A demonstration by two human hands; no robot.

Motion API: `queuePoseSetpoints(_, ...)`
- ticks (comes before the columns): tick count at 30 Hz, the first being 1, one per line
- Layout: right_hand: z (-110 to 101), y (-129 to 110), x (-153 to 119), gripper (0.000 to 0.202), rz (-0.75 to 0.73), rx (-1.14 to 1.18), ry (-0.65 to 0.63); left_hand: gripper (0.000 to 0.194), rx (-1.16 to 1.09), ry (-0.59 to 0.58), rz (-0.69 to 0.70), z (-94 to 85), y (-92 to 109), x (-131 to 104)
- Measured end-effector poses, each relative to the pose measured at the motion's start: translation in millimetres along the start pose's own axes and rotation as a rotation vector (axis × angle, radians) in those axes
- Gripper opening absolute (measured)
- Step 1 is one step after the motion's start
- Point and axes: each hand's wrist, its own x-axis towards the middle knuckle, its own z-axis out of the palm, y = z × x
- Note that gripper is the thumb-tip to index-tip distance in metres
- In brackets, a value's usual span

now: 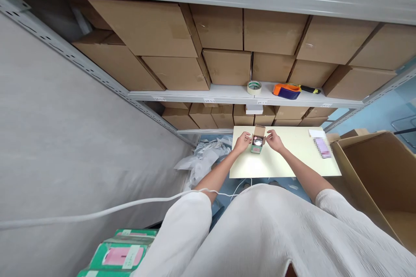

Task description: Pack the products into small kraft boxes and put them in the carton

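A small green carton [256,149] stands on the pale yellow tabletop [286,164], its brown lid raised at the back and its side flaps out. Inside it sits a round, shiny item [258,141], too small to name. My left hand [243,142] is at the carton's left side, fingers curled and pinched at the left flap. At the opposite side my right hand [274,140] has its thumb and fingertips at the right flap. The exact contact of the fingertips is hard to make out.
Shelves of brown cardboard boxes [227,67] rise behind the table. A tape roll [254,87] and an orange-and-blue tape dispenser [286,91] lie on one shelf. A large open carton [367,181] stands right, green packages [118,255] lower left. A white cable [130,203] crosses left.
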Motion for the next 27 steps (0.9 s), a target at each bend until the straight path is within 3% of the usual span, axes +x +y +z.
queuePoseSetpoints(5,18,3,4,0.062,0.080,0.064,0.003,0.036,0.114,-0.006,0.008,11.9,0,0)
queuePoseSetpoints(9,28,5,10,0.049,0.062,0.072,0.037,0.047,0.189,-0.002,0.002,17.5,-1,-1)
queuePoseSetpoints(13,30,9,11,0.045,-0.031,0.167,0.022,0.047,0.199,0.024,0.019,17.1,-5,0)
queuePoseSetpoints(21,18,14,-4,0.045,-0.145,0.281,-0.081,0.047,-0.085,-0.083,-0.021,8.8,-8,-4)
queuePoseSetpoints(24,16,13,-7,0.036,-0.198,0.250,-0.085,0.042,-0.080,-0.100,0.027,6.4,-9,-6)
queuePoseSetpoints(27,16,12,-9,0.031,-0.264,0.188,-0.078,0.051,-0.027,-0.085,0.113,7.4,-14,-6)
